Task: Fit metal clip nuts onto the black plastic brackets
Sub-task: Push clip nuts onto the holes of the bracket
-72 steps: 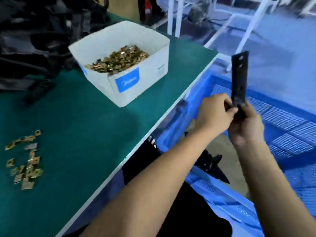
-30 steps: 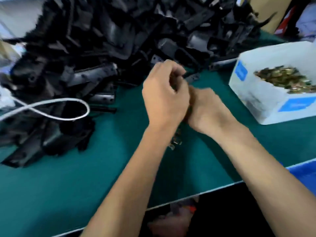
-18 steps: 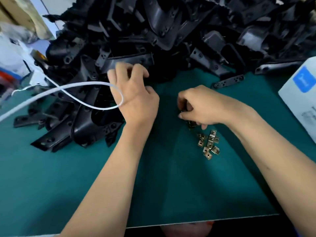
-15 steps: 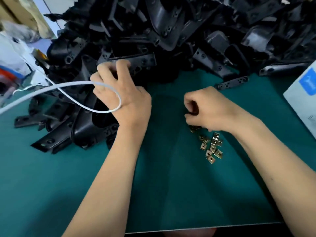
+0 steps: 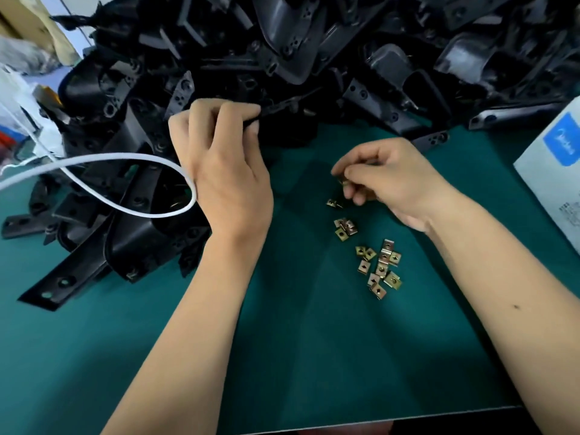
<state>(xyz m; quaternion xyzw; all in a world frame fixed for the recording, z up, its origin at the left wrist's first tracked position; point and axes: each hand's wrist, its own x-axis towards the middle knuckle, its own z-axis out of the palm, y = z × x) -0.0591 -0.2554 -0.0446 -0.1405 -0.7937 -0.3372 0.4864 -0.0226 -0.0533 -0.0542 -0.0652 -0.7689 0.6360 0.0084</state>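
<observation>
Head view, left hand (image 5: 229, 183) gripping bracket (image 5: 276, 108), right hand (image 5: 389, 180) pinching clip nut (image 5: 342, 182)

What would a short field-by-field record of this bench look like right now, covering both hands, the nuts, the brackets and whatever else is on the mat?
left hand: grips a black bracket at the edge of the pile
right hand: pinches a clip nut above the mat
loose clip nuts: scattered on the mat near the right hand
bracket pile: heaped across the back
green mat: work surface
white box: right edge
white cord: looped beside the left hand
</observation>
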